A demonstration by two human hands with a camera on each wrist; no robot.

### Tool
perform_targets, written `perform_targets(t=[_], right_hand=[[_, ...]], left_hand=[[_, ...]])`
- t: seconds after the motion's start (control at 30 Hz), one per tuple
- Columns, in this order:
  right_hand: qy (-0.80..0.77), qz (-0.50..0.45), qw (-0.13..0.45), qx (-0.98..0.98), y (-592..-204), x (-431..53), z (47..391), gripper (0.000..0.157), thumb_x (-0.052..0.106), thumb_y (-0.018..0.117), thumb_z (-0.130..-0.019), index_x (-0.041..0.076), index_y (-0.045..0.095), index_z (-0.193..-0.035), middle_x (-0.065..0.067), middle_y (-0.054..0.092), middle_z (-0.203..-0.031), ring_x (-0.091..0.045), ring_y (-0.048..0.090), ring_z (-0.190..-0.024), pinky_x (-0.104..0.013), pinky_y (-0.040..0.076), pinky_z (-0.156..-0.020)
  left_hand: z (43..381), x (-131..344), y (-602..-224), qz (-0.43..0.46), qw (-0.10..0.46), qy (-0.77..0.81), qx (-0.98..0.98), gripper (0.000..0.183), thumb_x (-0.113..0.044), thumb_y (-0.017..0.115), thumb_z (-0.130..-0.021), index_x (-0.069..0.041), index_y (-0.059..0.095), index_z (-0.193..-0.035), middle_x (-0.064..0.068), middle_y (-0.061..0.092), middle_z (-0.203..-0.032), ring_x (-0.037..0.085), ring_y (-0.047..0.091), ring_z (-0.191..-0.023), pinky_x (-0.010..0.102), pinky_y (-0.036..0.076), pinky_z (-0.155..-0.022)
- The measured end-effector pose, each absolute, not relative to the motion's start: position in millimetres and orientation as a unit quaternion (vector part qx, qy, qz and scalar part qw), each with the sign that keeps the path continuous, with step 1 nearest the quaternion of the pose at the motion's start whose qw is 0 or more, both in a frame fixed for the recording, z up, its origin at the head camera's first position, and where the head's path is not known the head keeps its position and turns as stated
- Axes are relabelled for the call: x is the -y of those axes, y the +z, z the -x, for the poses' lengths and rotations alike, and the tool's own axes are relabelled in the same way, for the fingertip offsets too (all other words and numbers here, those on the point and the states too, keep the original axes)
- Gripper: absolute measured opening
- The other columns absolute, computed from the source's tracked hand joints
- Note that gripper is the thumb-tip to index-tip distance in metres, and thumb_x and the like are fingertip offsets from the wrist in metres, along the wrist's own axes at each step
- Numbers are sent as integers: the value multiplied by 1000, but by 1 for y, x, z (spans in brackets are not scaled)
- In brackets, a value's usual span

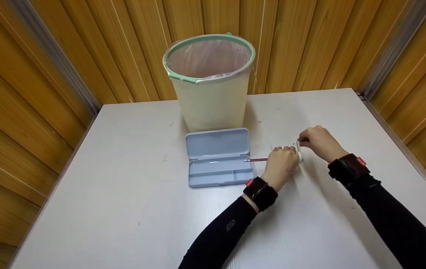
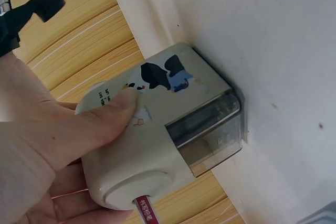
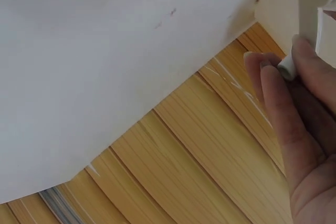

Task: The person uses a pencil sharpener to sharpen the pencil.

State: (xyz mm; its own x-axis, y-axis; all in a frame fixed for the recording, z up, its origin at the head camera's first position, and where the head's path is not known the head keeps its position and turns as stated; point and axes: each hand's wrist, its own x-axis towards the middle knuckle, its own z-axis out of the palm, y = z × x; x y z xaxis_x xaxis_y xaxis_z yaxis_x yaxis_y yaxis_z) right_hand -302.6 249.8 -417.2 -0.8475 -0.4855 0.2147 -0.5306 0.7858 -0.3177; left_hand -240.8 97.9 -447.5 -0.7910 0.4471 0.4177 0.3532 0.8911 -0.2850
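My left hand (image 1: 282, 164) grips a cream pencil sharpener (image 2: 152, 124) with cartoon stickers and a clear shavings drawer, its thumb across the stickered side. A red pencil (image 1: 258, 160) sticks out of the sharpener's round front hole, pointing left over the pencil case. At the sharpener's back, my right hand (image 1: 321, 142) pinches the knob of the white crank handle (image 3: 308, 22) between thumb and fingers. The pale blue pencil case (image 1: 216, 141) lies with its lid raised, left of the left hand, its compartments showing.
Behind the pencil case stands a cream trash bin (image 1: 213, 104) with a green rim and a pinkish liner. Wood-patterned panels (image 1: 295, 45) enclose the white table (image 1: 123, 209) at the back and sides.
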Motion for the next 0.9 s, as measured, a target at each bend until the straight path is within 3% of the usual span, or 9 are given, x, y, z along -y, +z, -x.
perform_targets(t=[0.27, 0.4, 0.67, 0.9], right_hand=[[174, -283, 26, 943, -442, -252, 310, 5, -5, 71, -80, -6, 73, -84, -19, 72, -82, -33, 63, -75, -48, 50, -73], [179, -291, 16, 940, -448, -251, 311, 6, -9, 69, -78, -3, 72, -78, -16, 71, -77, -26, 61, -69, -40, 50, -68], [177, -280, 4, 944, -452, -249, 305, 10, -7, 68, -75, 2, 73, -75, -10, 70, -73, -21, 52, -68, -33, 38, -67], [178, -279, -19, 943, -450, -247, 299, 15, -11, 69, -66, 3, 64, -62, -2, 59, -62, -16, 44, -62, -27, 35, -59]], left_hand=[[240, -100, -448, 216, 244, 87, 942, 13, -23, 61, -91, -19, 70, -99, -10, 71, -84, 6, 65, -71, 19, 51, -63], [241, -98, -447, 213, 232, 79, 946, 13, -23, 62, -91, -19, 70, -99, -9, 71, -85, 7, 66, -73, 19, 51, -64], [240, -98, -445, 212, 233, 76, 946, 13, -24, 61, -91, -19, 70, -99, -9, 72, -87, 7, 66, -74, 19, 52, -67], [239, -99, -447, 210, 244, 83, 943, 11, -24, 60, -92, -19, 70, -94, -9, 71, -84, 7, 66, -72, 19, 51, -64]])
